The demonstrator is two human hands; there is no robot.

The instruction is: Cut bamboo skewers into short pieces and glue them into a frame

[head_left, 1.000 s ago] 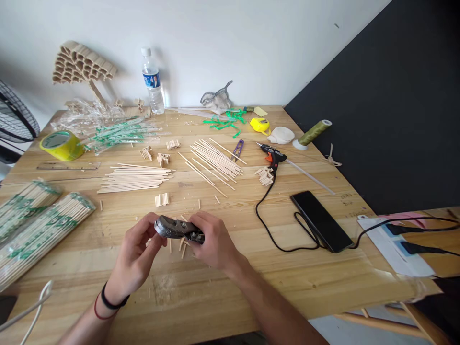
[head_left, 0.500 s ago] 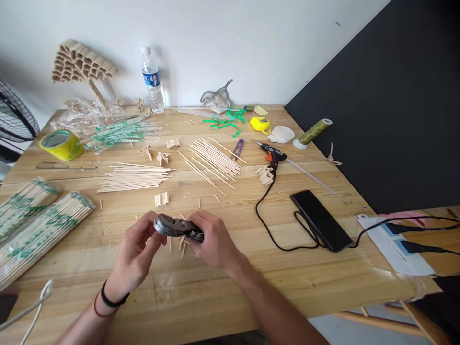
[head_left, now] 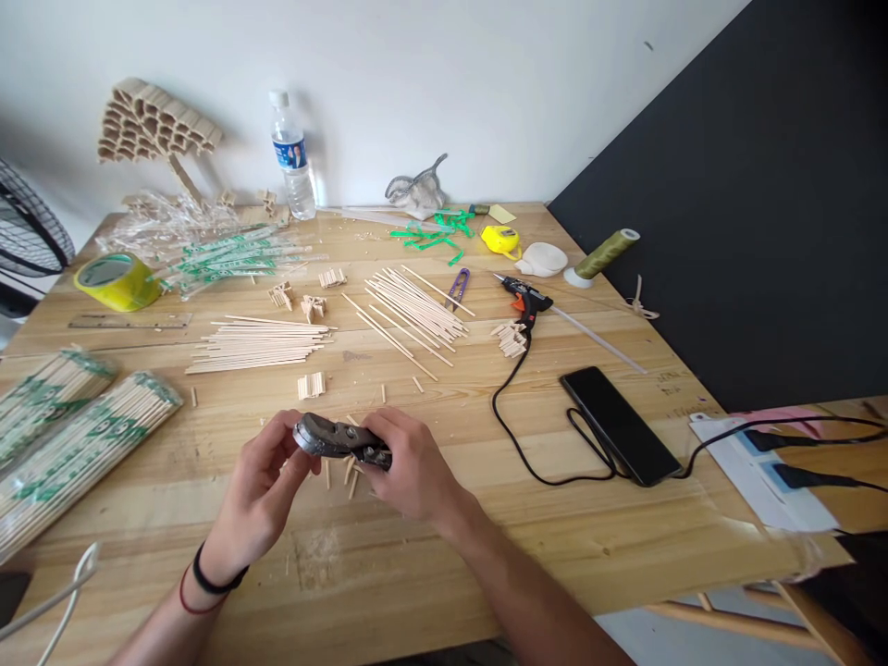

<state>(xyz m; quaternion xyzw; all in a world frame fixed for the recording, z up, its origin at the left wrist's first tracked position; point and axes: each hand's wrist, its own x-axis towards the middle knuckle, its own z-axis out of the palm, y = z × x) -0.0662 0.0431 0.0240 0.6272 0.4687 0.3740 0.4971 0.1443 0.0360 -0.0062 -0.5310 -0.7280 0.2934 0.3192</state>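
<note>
My right hand [head_left: 411,467] grips the handle end of a dark metal cutting tool [head_left: 333,437] just above the wooden table [head_left: 555,518]. My left hand [head_left: 260,495] meets the tool's rounded head from the left, fingers curled under it; whether it pinches a small wood piece there is hidden. Several short cut stick pieces [head_left: 351,476] lie on the table directly under the tool. A small block of glued stick bits [head_left: 312,385] sits just beyond the hands.
Loose bamboo skewers [head_left: 260,339] and a second fan of skewers [head_left: 409,307] lie mid-table. Wrapped skewer bundles [head_left: 76,439] rest at left, a yellow tape roll [head_left: 117,279] far left. A glue gun [head_left: 527,298] with its black cord and a phone [head_left: 619,425] are at right. A water bottle [head_left: 291,155] stands at the back.
Both hands and the tool have shifted very slightly left and up; otherwise the grip and the table are the same.
</note>
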